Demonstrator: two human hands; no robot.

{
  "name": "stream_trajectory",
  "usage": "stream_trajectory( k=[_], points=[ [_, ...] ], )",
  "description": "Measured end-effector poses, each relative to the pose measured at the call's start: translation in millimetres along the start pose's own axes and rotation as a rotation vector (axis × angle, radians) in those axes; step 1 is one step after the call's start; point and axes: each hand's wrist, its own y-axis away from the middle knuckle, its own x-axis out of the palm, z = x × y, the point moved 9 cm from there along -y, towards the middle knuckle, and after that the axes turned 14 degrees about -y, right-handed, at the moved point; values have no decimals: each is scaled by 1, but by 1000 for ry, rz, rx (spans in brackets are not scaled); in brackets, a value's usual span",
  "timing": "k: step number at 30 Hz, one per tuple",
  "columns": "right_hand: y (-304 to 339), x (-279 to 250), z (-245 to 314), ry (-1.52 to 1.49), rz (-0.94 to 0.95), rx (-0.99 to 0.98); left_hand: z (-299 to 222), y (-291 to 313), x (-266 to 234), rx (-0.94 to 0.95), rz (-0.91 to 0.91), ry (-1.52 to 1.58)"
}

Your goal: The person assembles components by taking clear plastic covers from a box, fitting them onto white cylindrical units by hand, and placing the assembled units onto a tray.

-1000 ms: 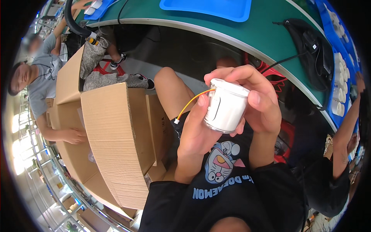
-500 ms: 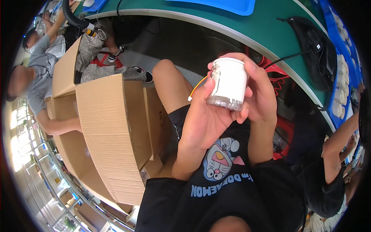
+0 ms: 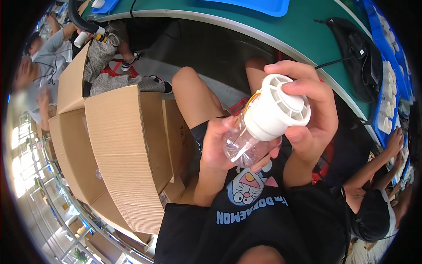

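Note:
Both my hands are closed around one assembly above my lap. Its upper part is a white plastic cylinder (image 3: 269,119) with a slotted, spoked end, tilted up and to the right. My right hand (image 3: 318,101) grips that end, fingers over the top and thumb at the lower rim. Below it is a clear rounded plastic cup (image 3: 246,147) with a thin white piece showing inside. My left hand (image 3: 215,143) holds the clear cup, its thumb at the side and fingertips showing beneath. A thin yellow-orange wire (image 3: 251,102) runs along the cylinder's left side.
An open cardboard box (image 3: 116,145) stands at my left, its flap raised toward me. Ahead curves a green table (image 3: 307,31) with a blue tray (image 3: 259,5) and a black pouch (image 3: 358,57). Blue trays of white parts (image 3: 387,99) are at right. Co-workers sit on both sides.
The assembly has turned and tilted, so its slotted end and clear cup now show. My right hand has shifted to the slotted end. The left co-worker's arm has drawn back from the box.

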Motion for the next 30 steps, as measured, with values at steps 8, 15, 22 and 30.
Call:
stream_trajectory(
  k=[8,15,22,30],
  points=[
    [0,6,20,100,224,-174,-5,19,-19,102,-219,-318],
    [6,13,24,-17,313,-158,-16,30,-3,157,-37,-552],
    [10,14,39,-56,321,-73,-21,30,10,300,270,-780],
    [5,-45,24,127,-112,-57,-47,25,-13,308,-24,-986]
  ],
)
